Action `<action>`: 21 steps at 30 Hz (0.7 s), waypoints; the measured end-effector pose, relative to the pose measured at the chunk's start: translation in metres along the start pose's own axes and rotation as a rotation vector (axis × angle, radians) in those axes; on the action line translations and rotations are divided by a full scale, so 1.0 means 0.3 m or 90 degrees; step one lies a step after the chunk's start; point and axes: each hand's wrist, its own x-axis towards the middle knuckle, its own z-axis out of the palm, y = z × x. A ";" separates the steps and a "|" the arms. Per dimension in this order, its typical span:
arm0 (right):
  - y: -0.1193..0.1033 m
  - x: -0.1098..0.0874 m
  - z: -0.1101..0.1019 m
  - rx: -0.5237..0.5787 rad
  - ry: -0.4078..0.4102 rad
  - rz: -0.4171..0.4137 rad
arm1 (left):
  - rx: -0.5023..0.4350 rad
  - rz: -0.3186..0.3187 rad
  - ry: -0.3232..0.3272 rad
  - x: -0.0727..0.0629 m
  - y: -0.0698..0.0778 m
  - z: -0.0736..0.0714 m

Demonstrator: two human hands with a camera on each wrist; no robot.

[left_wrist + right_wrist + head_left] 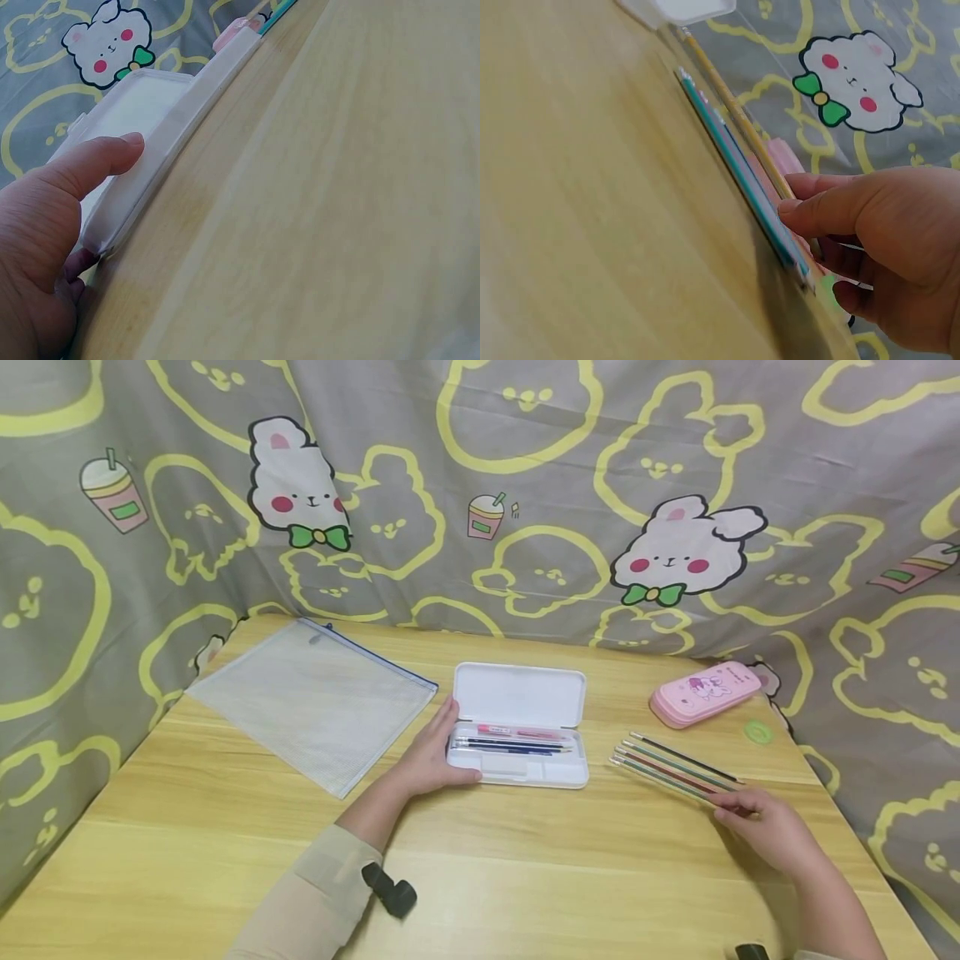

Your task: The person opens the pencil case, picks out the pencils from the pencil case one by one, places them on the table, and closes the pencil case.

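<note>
A white pencil case [519, 768] lies with its lid [519, 695] raised. Dark blue pencils [517, 746], a small pink-and-white item [494, 729] and a white eraser [503, 766] are inside. My left hand [427, 752] grips the case's left end, its thumb on the front edge in the left wrist view. To the right, several pencils [660, 768] lie side by side, slanting. Over their near end, my right hand [772, 827] pinches a yellow pencil [731, 105] between thumb and fingers. In the right wrist view a teal pencil [724, 154] lies beneath it.
A clear mesh zip pouch [315, 702] with a blue zip lies flat at the left. A pink pencil case with a rabbit picture [705, 693] stands at the back right, beside a green ring [758, 732]. A patterned curtain [540, 485] hangs behind the wooden table [525, 868].
</note>
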 end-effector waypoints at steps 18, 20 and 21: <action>0.044 -0.001 0.022 0.015 -0.021 0.026 | 0.003 -0.006 -0.002 -0.001 0.003 -0.002; 0.045 -0.001 0.022 0.015 -0.024 0.026 | 0.003 -0.005 -0.003 -0.001 0.003 -0.002; 0.046 -0.001 0.022 0.014 -0.025 0.027 | 0.002 -0.005 -0.003 -0.001 0.003 -0.001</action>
